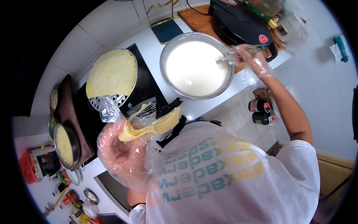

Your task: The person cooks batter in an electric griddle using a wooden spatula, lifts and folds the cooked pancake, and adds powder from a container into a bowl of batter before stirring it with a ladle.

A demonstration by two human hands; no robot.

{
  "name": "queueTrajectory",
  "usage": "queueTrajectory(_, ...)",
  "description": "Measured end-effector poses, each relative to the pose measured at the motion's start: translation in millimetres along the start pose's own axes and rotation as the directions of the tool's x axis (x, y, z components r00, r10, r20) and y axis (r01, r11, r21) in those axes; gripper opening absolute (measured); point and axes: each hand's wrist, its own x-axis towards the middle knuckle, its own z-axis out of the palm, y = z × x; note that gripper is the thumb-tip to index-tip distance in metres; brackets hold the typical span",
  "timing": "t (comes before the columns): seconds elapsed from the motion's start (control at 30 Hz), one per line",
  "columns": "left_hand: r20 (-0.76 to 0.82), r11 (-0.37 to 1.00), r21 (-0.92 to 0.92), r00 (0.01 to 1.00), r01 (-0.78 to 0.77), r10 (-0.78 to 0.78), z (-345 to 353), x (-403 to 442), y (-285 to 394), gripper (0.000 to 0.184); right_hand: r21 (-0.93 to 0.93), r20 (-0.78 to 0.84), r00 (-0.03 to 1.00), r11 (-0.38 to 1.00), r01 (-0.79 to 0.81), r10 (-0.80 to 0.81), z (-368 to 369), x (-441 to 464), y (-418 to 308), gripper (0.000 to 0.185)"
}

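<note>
My left hand (pixel 125 149), in a clear plastic glove, pinches a folded pale yellow thin pancake (pixel 164 125) between thumb and fingers. Just beyond it, a round stack of similar pancakes (pixel 113 72) lies on a perforated metal tray (pixel 121 99). My right hand (pixel 255 61), also gloved in plastic, is closed around the handle of what looks like a ladle (pixel 233 56). The ladle's lower end dips into white batter (pixel 195 67) and is hidden there. A wide steel bowl (pixel 165 80) holds this batter.
A black electric griddle (pixel 238 26) stands on a wooden board (pixel 194 16) behind the bowl. The tray sits over a black cooktop (pixel 147 82). At left, a metal bowl (pixel 74 149) contains something yellow. Dark bottles (pixel 259 106) stand on the floor at right.
</note>
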Motion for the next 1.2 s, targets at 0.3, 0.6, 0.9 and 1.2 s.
queueTrajectory(0.3, -0.068, 0.982, -0.158, 0.991, 0.101, -0.113, 5.1, 5.8, 1.5, 0.028, 0.046, 0.097, 0.995, 0.999, -0.010, 0.006, 1.5, -10.7, -9.5, 0.021)
queueTrajectory(0.6, 0.130, 0.972, -0.176, 0.982, 0.158, -0.136, -1.9, 4.4, 3.1, 0.033, 0.123, 0.102, 0.994, 0.992, 0.021, -0.034, 30.3, 3.4, 5.6, 0.017)
queueTrajectory(0.9, 0.004, 0.869, -0.414, 0.956, 0.270, -0.295, 9.2, 2.8, 12.8, 0.030, 0.073, -0.010, 1.000, 0.997, 0.009, -0.009, 5.8, -0.3, -1.0, 0.019)
queueTrajectory(1.2, -0.084, 0.868, -0.446, 0.955, 0.220, -0.286, 3.5, -3.0, 6.8, 0.039, 0.079, 0.095, 0.995, 0.996, -0.040, 0.032, 0.1, -10.2, -3.1, 0.019)
